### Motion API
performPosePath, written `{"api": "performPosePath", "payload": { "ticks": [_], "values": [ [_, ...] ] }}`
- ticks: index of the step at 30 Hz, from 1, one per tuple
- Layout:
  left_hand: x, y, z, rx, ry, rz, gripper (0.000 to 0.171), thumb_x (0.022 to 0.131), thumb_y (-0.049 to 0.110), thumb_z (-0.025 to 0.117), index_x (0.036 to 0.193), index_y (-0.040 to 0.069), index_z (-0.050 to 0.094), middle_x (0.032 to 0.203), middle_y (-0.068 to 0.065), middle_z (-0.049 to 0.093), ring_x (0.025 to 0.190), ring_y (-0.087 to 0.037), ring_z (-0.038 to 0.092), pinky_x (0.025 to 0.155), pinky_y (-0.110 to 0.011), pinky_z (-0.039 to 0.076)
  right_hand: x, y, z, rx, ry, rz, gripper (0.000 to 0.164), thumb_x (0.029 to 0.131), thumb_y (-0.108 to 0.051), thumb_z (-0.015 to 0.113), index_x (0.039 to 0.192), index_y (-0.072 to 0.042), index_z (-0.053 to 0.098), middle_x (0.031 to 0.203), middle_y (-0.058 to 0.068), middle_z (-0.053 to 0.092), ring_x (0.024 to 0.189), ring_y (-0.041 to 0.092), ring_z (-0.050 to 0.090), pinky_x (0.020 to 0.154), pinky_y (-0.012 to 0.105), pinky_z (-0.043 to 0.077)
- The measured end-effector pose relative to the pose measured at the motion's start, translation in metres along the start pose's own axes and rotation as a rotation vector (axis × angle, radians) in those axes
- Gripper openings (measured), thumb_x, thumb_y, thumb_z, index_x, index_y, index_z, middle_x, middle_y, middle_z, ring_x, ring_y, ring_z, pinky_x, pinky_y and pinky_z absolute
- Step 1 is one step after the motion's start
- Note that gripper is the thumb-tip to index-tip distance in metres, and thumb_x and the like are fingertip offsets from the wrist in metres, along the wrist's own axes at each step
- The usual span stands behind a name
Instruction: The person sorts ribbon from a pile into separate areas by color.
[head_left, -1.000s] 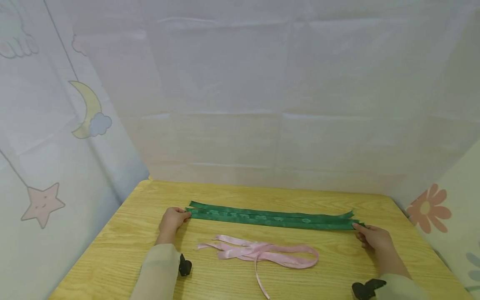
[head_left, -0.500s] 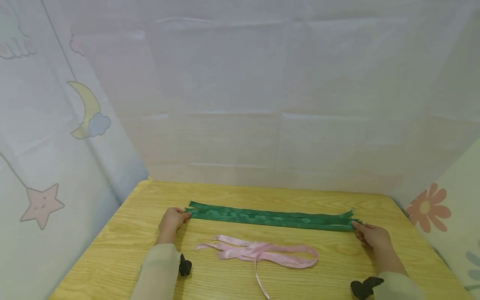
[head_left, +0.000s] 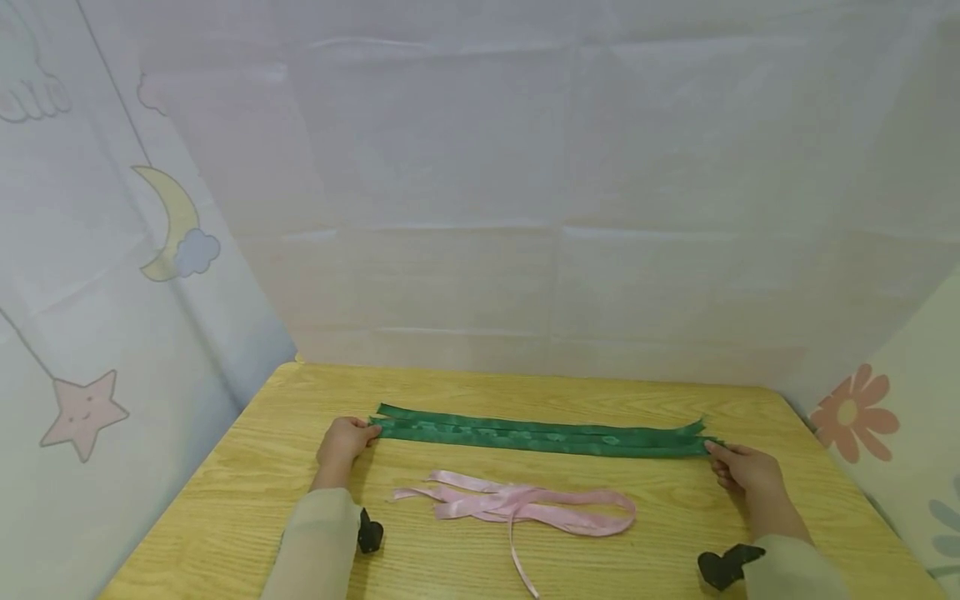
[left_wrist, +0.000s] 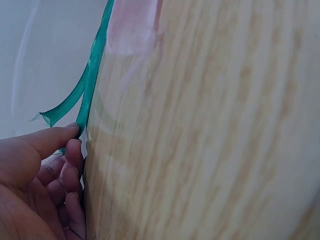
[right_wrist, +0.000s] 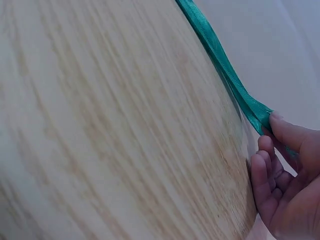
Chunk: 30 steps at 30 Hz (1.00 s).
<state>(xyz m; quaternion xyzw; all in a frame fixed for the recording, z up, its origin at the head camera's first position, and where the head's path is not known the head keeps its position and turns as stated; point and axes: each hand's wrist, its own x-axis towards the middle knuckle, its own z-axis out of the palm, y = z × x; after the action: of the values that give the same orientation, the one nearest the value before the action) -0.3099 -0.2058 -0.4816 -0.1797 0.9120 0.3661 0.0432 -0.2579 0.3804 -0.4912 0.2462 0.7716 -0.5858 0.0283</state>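
Observation:
Long green ribbons (head_left: 540, 435) stretch side by side across the far half of the table, their ends frayed. My left hand (head_left: 344, 442) pinches the left end of the nearer strip between thumb and finger; the left wrist view shows this green ribbon (left_wrist: 86, 97) with a loose frayed tail beside the thumb. At the other end my right hand (head_left: 752, 473) pinches the ribbon. In the right wrist view the green ribbon (right_wrist: 220, 57) bunches slightly at the thumb. Nearer than the green strips lies a looped bundle of pink ribbon (head_left: 517, 504), touched by neither hand.
The wooden table (head_left: 637, 558) has rounded far corners. A pale sheet (head_left: 450, 208) hangs behind it, with printed side panels at left and right. Black wrist-worn pieces (head_left: 370, 531) sit by both sleeves. One thin pink tail runs toward the table's near side.
The right hand's end of the green ribbon shifts slightly and its near edge lies a little differently. Both hands keep their pinch in almost the same places. The pink ribbon stays put.

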Motion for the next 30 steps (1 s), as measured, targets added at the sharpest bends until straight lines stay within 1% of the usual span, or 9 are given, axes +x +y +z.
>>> {"api": "performPosePath", "payload": {
  "ticks": [5, 13, 18, 23, 27, 30],
  "values": [
    [-0.0002, 0.0009, -0.0007, 0.005, -0.007, 0.006, 0.024, 0.087, 0.034, 0.064, 0.083, 0.010, 0.066, 0.073, 0.000, 0.062, 0.066, -0.018, 0.049, 0.062, -0.034, 0.036, 0.0020, -0.0012, -0.0010, -0.005, 0.006, 0.011, 0.077, 0.086, -0.035, 0.065, 0.134, 0.016, 0.032, 0.064, -0.005, 0.059, 0.058, 0.006, 0.056, 0.057, 0.024, 0.052],
    [-0.0020, 0.0023, -0.0026, 0.009, -0.012, 0.017, 0.026, 0.088, 0.034, 0.064, 0.089, 0.008, 0.067, 0.075, -0.001, 0.064, 0.069, -0.019, 0.052, 0.063, -0.035, 0.038, 0.0030, -0.0011, -0.0027, 0.012, 0.006, 0.007, 0.072, 0.086, -0.032, 0.065, 0.131, 0.016, 0.035, 0.065, -0.005, 0.060, 0.057, 0.007, 0.057, 0.058, 0.024, 0.052],
    [-0.0005, 0.0031, -0.0021, 0.019, -0.015, 0.012, 0.026, 0.088, 0.035, 0.064, 0.087, 0.008, 0.066, 0.075, -0.001, 0.062, 0.069, -0.019, 0.051, 0.062, -0.035, 0.038, 0.0051, 0.0006, -0.0030, 0.026, 0.003, 0.009, 0.070, 0.087, -0.028, 0.065, 0.131, 0.017, 0.034, 0.064, -0.005, 0.059, 0.057, 0.006, 0.057, 0.057, 0.023, 0.052],
    [0.0005, 0.0035, -0.0017, 0.011, -0.009, 0.011, 0.028, 0.088, 0.035, 0.064, 0.092, 0.007, 0.065, 0.076, -0.001, 0.064, 0.073, -0.020, 0.054, 0.065, -0.036, 0.039, 0.0053, 0.0011, -0.0028, 0.038, 0.003, 0.013, 0.069, 0.087, -0.026, 0.064, 0.131, 0.017, 0.033, 0.064, -0.005, 0.060, 0.057, 0.006, 0.058, 0.057, 0.024, 0.052],
    [-0.0002, 0.0034, -0.0023, 0.001, -0.012, 0.020, 0.034, 0.090, 0.038, 0.059, 0.095, 0.004, 0.065, 0.074, 0.000, 0.065, 0.074, -0.021, 0.055, 0.065, -0.037, 0.039, 0.0034, 0.0008, -0.0020, 0.038, 0.021, 0.019, 0.064, 0.089, -0.027, 0.062, 0.127, 0.019, 0.038, 0.064, -0.003, 0.059, 0.057, 0.008, 0.059, 0.058, 0.024, 0.052],
    [-0.0011, 0.0031, -0.0029, -0.005, -0.018, 0.023, 0.043, 0.092, 0.041, 0.051, 0.100, 0.001, 0.063, 0.072, 0.000, 0.065, 0.078, -0.024, 0.056, 0.069, -0.039, 0.039, 0.0012, -0.0001, -0.0012, 0.058, 0.051, 0.037, 0.058, 0.090, -0.028, 0.057, 0.119, 0.020, 0.045, 0.063, -0.002, 0.060, 0.056, 0.009, 0.058, 0.057, 0.025, 0.052]
  ]
}}
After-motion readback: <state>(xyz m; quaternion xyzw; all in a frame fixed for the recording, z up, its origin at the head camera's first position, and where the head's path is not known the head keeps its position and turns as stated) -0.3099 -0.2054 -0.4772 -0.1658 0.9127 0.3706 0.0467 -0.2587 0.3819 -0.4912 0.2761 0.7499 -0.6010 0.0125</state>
